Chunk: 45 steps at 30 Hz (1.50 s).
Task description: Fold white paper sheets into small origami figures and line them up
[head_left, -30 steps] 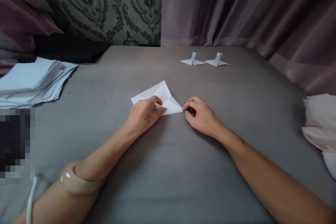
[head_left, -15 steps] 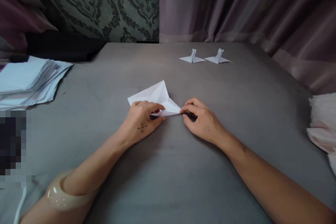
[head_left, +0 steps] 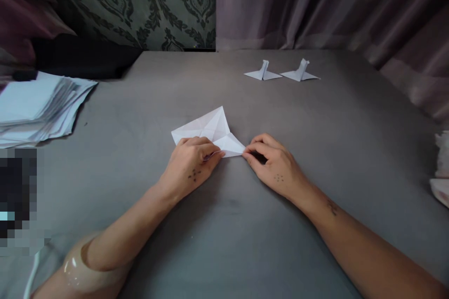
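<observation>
A creased sheet of white paper [head_left: 213, 124], partly folded, lies on the grey table between my hands. Its right end narrows to a point. My left hand [head_left: 192, 159] is closed on the near edge, thumb and fingertips pinching the paper. At the narrow tip, my right hand [head_left: 273, 161] pinches the paper between thumb and index finger. Part of the sheet's near-left side is hidden behind my left fingers.
Two folded white paper figures [head_left: 263, 72] stand side by side at the back of the grey table [head_left: 224, 224]. A stack of paper [head_left: 31, 103] lies at the left, before a dark cloth [head_left: 84, 58]. Crumpled pale fabric [head_left: 442, 159] sits at the right edge.
My left thumb has closed against the paper's near edge, where a gap showed before. My right hand keeps its pinch on the tip. The whole view has shifted slightly.
</observation>
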Motion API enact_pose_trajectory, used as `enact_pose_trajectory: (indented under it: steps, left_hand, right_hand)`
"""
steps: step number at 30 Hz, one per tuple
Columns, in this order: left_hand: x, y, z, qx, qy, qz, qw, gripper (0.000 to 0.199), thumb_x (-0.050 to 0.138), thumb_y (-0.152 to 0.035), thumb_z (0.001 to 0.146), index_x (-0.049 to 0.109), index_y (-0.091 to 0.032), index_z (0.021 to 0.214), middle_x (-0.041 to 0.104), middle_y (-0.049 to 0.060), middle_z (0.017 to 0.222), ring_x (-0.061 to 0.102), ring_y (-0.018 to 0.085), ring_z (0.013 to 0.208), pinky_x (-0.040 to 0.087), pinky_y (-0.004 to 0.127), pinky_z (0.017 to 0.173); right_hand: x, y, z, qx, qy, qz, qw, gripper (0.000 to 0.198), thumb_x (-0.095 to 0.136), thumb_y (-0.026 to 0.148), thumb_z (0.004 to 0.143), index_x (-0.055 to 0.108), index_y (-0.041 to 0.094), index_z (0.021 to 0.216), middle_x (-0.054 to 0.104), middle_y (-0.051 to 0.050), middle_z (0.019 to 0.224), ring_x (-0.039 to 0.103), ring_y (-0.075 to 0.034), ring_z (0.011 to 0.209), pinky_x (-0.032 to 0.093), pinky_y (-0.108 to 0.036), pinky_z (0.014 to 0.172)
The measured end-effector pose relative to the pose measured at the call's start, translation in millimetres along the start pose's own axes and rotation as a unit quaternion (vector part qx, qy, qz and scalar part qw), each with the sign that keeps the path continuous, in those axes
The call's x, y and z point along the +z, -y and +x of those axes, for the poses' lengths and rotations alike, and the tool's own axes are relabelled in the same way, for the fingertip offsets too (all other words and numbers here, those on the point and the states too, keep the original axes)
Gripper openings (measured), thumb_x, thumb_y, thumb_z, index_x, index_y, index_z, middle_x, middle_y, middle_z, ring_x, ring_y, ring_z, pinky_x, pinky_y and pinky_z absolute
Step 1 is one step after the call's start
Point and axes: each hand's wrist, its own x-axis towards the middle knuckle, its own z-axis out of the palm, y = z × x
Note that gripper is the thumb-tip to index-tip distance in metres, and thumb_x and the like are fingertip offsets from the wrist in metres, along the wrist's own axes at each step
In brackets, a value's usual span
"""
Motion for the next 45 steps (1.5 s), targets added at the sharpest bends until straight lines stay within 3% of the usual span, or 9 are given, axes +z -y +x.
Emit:
enact_pose_trajectory:
  steps: [12,22,29,40,45]
  left_hand:
    - [-5,-6,9,-0.092,0.042,-0.009,0.995,0.023,0.054,-0.033,0.090,0.071,-0.020,0.082,0.071,0.004,0.085,0.063,0.020,0.081,0.043,0.031,0.075]
    - [-6,-5,10,-0.072,0.057,0.012,0.996,0.025,0.051,-0.034,0.092,0.071,-0.020,0.088,0.072,0.005,0.090,0.065,0.022,0.084,0.044,0.036,0.082]
    - [-7,-5,11,-0.086,0.054,0.001,0.995,0.026,0.050,-0.036,0.091,0.072,-0.021,0.089,0.073,0.005,0.093,0.066,0.023,0.084,0.046,0.034,0.077]
    - [-8,-3,11,-0.082,0.066,0.003,0.994,0.030,0.048,-0.039,0.091,0.072,-0.020,0.090,0.072,0.007,0.092,0.065,0.023,0.084,0.046,0.031,0.071]
    - [-9,-3,11,-0.071,0.065,0.001,0.995,0.031,0.048,-0.039,0.091,0.072,-0.020,0.090,0.073,0.007,0.092,0.066,0.023,0.081,0.046,0.031,0.068]
  right_hand:
    - [3,9,4,0.083,-0.008,0.018,0.996,0.009,0.059,0.020,0.083,0.067,0.020,0.080,0.060,-0.003,0.097,0.059,-0.015,0.083,0.048,-0.031,0.078]
    - [4,9,8,0.110,-0.006,0.035,0.993,0.010,0.060,0.020,0.080,0.068,0.021,0.075,0.061,-0.003,0.095,0.060,-0.015,0.081,0.048,-0.031,0.076]
    - [3,9,9,0.121,0.002,0.050,0.991,0.012,0.058,0.021,0.080,0.067,0.020,0.073,0.062,-0.002,0.096,0.058,-0.013,0.072,0.048,-0.031,0.073]
    - [2,9,12,0.159,0.015,0.055,0.986,0.009,0.061,0.024,0.077,0.064,0.019,0.069,0.061,-0.003,0.097,0.058,-0.013,0.074,0.045,-0.030,0.072]
    - [-2,4,13,0.167,0.018,0.056,0.984,0.006,0.062,0.026,0.074,0.059,0.020,0.072,0.059,-0.001,0.087,0.055,-0.013,0.070,0.043,-0.028,0.064]
